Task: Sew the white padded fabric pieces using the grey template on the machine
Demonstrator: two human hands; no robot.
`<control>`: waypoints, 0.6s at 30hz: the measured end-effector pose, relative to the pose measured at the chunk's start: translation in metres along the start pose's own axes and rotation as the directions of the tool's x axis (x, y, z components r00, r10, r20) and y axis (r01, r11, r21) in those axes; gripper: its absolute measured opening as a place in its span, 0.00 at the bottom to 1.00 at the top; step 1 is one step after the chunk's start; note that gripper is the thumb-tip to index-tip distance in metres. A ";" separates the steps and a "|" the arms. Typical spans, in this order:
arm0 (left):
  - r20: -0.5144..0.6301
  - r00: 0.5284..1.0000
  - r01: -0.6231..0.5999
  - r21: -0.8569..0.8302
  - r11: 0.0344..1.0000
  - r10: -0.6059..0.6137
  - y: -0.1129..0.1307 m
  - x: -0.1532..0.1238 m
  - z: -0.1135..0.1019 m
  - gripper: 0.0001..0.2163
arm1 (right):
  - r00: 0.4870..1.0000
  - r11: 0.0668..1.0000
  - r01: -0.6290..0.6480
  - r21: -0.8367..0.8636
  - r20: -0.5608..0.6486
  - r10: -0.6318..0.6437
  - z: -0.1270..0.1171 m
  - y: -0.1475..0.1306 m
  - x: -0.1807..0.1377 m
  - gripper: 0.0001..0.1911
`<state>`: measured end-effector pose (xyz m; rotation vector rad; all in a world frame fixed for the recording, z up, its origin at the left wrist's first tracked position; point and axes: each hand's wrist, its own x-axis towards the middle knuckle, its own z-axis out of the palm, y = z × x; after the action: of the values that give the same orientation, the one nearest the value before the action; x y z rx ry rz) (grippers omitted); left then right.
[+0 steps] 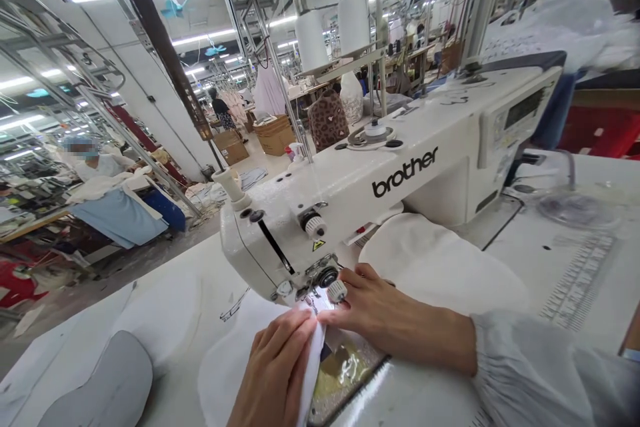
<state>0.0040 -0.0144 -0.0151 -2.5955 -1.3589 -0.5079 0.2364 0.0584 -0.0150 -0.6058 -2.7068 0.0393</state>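
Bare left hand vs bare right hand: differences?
The left hand grips the white fabric fold from below; the right hand sits higher, fingers reaching toward the presser foot. The right forearm ends in a gathered pale sleeve; the left shows only bare wrist. Both are bare-handed at that fabric.

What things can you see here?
sewing machine: one, white, on the table
thread cones: two, white, above the sewing machine
fabric pieces: several, white, on the table
padded piece: one, grey, table's left end
leopard-print bag: one, brown, beyond the sewing machine
cardboard boxes: two, brown, on the distant floor
co-worker: one, pale blue cap, at the left
folded fabric: one, white, below the machine's head
left hand: one, pinching the folded fabric
right hand: one, beside the folded fabric
right sleeve: one, pale grey, at the right
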 end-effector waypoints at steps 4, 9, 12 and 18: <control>-0.026 0.999 -0.017 0.005 1.000 0.018 -0.001 -0.001 0.000 0.15 | 1.000 0.999 -0.008 0.036 0.009 0.007 -0.003 -0.001 0.001 0.13; -0.058 0.998 -0.011 0.059 0.998 0.014 0.000 -0.006 0.007 0.15 | 1.000 1.000 0.003 0.011 0.002 -0.003 -0.001 -0.001 0.001 0.10; -0.080 0.997 0.003 0.104 0.995 0.005 0.001 -0.008 0.013 0.16 | 1.000 1.000 0.004 0.000 -0.022 -0.004 0.000 0.001 0.001 0.09; -0.183 0.971 0.173 0.083 0.981 -0.156 0.018 -0.010 0.033 0.15 | 1.000 0.999 -0.010 -0.047 -0.019 0.009 -0.005 0.000 0.001 0.07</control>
<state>0.0208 -0.0224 -0.0495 -2.3113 -1.5054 -0.6604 0.2375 0.0583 -0.0097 -0.6296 -2.6939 -0.0279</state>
